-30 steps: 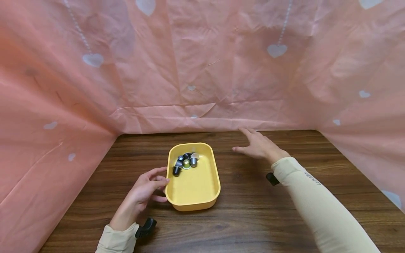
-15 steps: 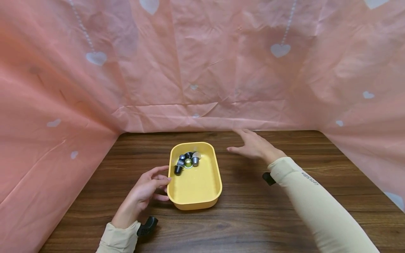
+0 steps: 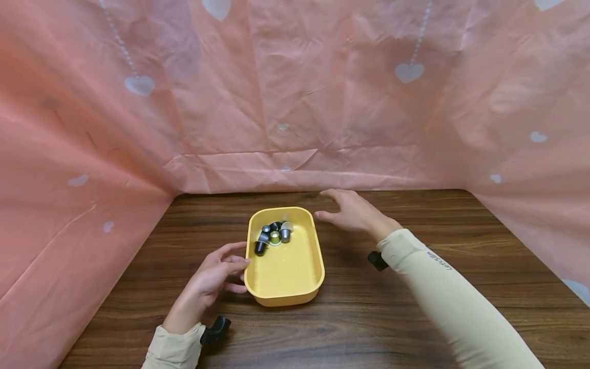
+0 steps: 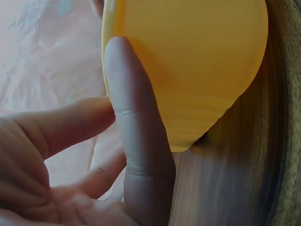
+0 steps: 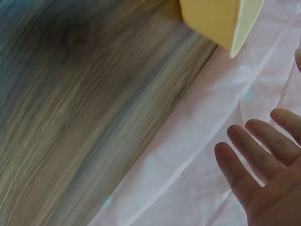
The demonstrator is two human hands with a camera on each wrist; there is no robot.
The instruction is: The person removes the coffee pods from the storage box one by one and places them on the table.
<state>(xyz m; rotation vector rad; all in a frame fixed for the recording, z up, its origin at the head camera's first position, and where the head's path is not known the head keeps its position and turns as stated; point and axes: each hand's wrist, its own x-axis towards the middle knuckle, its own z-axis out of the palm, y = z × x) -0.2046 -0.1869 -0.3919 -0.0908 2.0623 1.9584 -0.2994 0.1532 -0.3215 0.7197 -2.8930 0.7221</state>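
A yellow rectangular tray [image 3: 288, 279] with rounded corners stands on the wooden table, holding several coffee capsules. They are bunched toward its far left: a black capsule [image 3: 260, 248], a green one [image 3: 274, 237], a silver one [image 3: 286, 234] and dark ones. My left hand [image 3: 214, 274] rests at the tray's left side, thumb tip at the rim and fingers spread along the outer wall. In the left wrist view a finger [image 4: 136, 117] lies along that wall. My right hand [image 3: 355, 210] hovers beyond the far right corner, holding nothing, its fingers spread in the right wrist view.
A pink cloth [image 3: 295, 102] printed with pale hearts hangs behind the table and at both sides. The dark wooden table [image 3: 369, 318] extends around the tray. Black wrist mounts [image 3: 215, 330] stick out from the cream sleeves.
My right hand has moved left toward the tray's far right corner. The left hand stays at the tray's side, and the capsules lie as before. The view has shifted slightly.
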